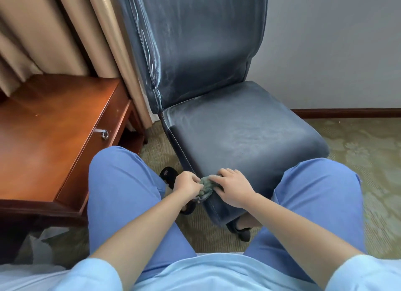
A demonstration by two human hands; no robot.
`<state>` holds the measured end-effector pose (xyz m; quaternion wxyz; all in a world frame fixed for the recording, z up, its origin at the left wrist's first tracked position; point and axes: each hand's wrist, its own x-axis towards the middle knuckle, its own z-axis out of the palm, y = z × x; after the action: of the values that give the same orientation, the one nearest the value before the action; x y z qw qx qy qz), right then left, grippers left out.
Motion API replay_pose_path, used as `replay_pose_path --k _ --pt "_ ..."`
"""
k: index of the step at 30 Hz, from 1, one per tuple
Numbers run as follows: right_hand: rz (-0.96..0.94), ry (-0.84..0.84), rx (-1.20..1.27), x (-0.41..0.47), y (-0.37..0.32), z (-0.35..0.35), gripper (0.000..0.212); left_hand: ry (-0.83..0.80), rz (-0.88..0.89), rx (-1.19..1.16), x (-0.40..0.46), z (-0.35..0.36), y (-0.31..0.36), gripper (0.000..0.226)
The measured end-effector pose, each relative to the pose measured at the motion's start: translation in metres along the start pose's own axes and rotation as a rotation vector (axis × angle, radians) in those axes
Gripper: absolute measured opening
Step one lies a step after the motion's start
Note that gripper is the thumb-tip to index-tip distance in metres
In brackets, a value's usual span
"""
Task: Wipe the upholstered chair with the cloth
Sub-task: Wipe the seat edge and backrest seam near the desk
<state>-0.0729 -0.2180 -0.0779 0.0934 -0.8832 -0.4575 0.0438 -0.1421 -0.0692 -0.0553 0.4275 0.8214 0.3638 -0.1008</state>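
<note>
**A:** ok so what are the fingers doing here? Hard to read from above.

**B:** Left hand [187, 186] has its fingers curled tight around one end of the cloth [205, 188], bunched up in the fist. The fingertips themselves are tucked under, so you only see knuckles. Right hand [233, 188] lies flatter, fingers a little spread, pressing the other end of the cloth down on the chair [245, 136]. Whether its thumb hooks under the fabric, can't tell.

**A:** and the cloth is where exactly?

**B:** Right on the front left corner of the seat, at the edge seam, squeezed between the two hands. It's a small crumpled grey-green wad, and most of it is hidden by the hands.

**A:** chair itself?

**B:** Dark blue, upholstered, with pale streaky patches on the seat and backrest. The top of the backrest is cut off by the frame. Legs mostly hidden under the seat, only a dark bit pokes out near the right knee.

**A:** anything else around?

**B:** Knees in blue trousers [121, 182] either side of the seat front. A black shoe [169, 175] shows partly behind the left hand. Wooden surface [47, 138] on the left with a metal drawer handle [104, 134], beige curtain [65, 30] behind it. Something crumpled and pale is down by the lower left, too dim to make out. Patterned green carpet [368, 151] under it all.
</note>
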Motion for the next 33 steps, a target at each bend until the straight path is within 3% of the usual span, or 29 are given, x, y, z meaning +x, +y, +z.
replay_pose_path --k 4,6,9,13,17,19,21,26,30,33 --pt "0.117 0.235 -0.023 0.007 -0.009 -0.002 0.022 -0.083 -0.259 -0.595 -0.001 -0.010 0.008 0.008" --pt "0.117 0.322 -0.020 0.011 -0.010 -0.001 0.015 -0.081 -0.288 -0.716 -0.003 -0.012 0.013 0.015" --pt "0.180 0.253 0.071 0.013 -0.013 -0.001 0.016 -0.058 -0.310 -0.829 -0.004 -0.013 0.017 0.022" --pt "0.647 0.125 0.633 0.020 -0.024 -0.010 0.027 -0.126 -0.355 -1.112 -0.001 -0.012 0.020 0.033" --pt "0.904 0.168 1.392 0.033 -0.033 -0.030 0.026 -0.121 -0.342 -1.058 -0.004 0.001 0.026 0.024" --pt "0.874 0.105 1.526 0.034 -0.036 -0.037 0.018 -0.068 -0.310 -1.009 0.001 0.007 0.023 0.021" --pt "0.816 0.064 1.468 0.036 -0.034 -0.033 0.004 -0.023 -0.270 -0.954 0.005 0.008 0.020 0.024" --pt "0.865 0.202 1.378 0.042 -0.024 -0.022 0.031 -0.189 -0.210 -0.895 0.005 -0.003 0.013 0.021" --pt "0.916 0.233 1.393 0.047 -0.017 -0.022 0.026 0.064 -0.276 -0.722 0.023 -0.007 -0.002 0.044" --pt "0.882 0.203 1.339 0.051 -0.019 -0.020 0.028 -0.017 -0.344 -0.776 0.024 0.000 0.003 0.051"
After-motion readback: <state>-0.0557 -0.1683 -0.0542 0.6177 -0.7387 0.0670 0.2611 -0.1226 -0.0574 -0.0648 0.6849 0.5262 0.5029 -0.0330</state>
